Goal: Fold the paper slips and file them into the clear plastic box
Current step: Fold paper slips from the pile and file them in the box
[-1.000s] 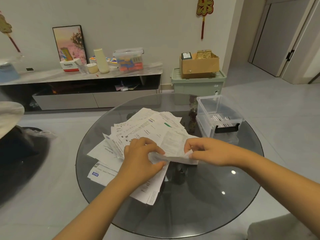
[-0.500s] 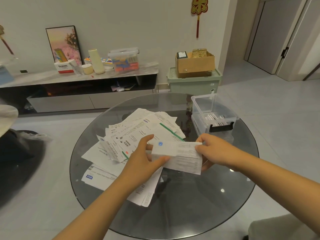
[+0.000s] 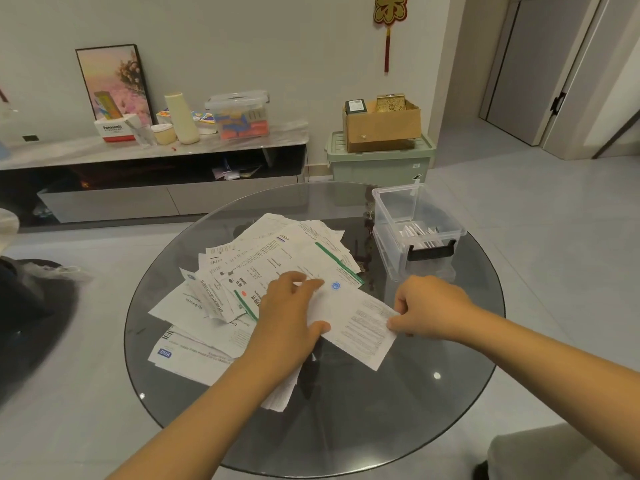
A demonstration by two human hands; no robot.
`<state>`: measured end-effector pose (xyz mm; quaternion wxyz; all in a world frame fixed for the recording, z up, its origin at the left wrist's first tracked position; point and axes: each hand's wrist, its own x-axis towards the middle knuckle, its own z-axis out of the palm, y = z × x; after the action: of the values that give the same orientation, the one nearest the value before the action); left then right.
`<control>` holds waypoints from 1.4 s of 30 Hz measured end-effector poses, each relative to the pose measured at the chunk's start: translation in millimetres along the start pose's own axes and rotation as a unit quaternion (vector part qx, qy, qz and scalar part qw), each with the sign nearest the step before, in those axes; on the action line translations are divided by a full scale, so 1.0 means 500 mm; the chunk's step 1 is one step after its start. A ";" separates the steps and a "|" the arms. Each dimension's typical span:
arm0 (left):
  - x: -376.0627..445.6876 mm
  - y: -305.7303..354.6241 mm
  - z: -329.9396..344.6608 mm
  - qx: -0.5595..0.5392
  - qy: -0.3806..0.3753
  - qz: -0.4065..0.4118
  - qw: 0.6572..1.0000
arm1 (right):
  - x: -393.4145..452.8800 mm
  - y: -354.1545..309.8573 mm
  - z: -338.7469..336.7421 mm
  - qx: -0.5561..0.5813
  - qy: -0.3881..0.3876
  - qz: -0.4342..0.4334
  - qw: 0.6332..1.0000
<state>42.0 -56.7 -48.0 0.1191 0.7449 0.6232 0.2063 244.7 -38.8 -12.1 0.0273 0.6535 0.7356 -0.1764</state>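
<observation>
A round glass bench (image 3: 346,427) stands on a grey floor. At 12 o'clock a cardboard box (image 3: 382,128) sits on a green storage bin (image 3: 381,164). At 10 o'clock a low shelf (image 3: 104,150) carries a framed picture (image 3: 114,77), a cream bottle (image 3: 181,117) and a lidded plastic container (image 3: 239,114).

Light was dim, even, warm-grey, from overhead. Small bright glints sat on near part of round dark glass table (image 3: 398,427). Shadows were soft. Edges bowed from wide lens; far grey door (image 3: 540,64) leaned. Focus was slightly soft overall.
</observation>
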 end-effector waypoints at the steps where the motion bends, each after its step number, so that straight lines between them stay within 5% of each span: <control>1: -0.005 0.003 -0.001 0.007 0.000 0.029 1.000 | -0.002 0.001 -0.001 0.016 -0.025 -0.003 1.000; 9: -0.045 0.026 0.003 0.050 -0.131 0.106 0.984 | -0.021 -0.004 0.007 0.189 -0.158 -0.026 0.969; 15: -0.044 0.019 -0.006 0.053 -0.140 0.128 0.980 | -0.022 0.019 -0.010 0.240 -0.115 -0.041 0.963; 26: -0.031 0.009 -0.022 -0.041 -0.126 0.106 0.985 | -0.009 0.020 0.012 0.080 -0.045 -0.234 0.968; 34: -0.034 0.009 -0.024 -0.067 -0.145 0.106 0.982 | 0.004 -0.004 0.018 0.114 0.004 -0.202 0.973; 42: -0.022 0.001 -0.012 -0.137 -0.010 -0.022 0.990 | 0.021 -0.023 0.039 0.203 0.058 -0.167 0.963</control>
<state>38.1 -68.1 -44.3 0.2311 0.7099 0.6037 0.2797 228.6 -35.4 -30.6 -0.1785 0.5228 0.7831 -0.2858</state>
